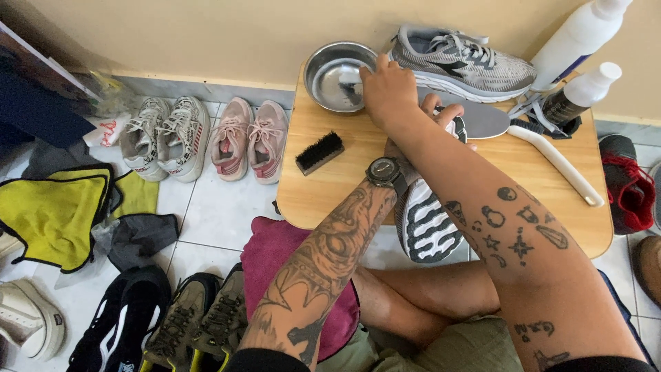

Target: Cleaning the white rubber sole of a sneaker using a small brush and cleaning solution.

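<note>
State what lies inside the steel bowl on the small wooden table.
In the steel bowl shows a dark brush head, dipped by the right hand. The hand covers the handle; any liquid cannot be made out.

bowl (pixel 329 74) left of sneaker (pixel 463 60) on table (pixel 344 186), brush (pixel 319 152) before bowl

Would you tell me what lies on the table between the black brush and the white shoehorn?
In the head view, a shoe held sole-up by the left hand lies between the black brush and the white shoehorn.
</note>
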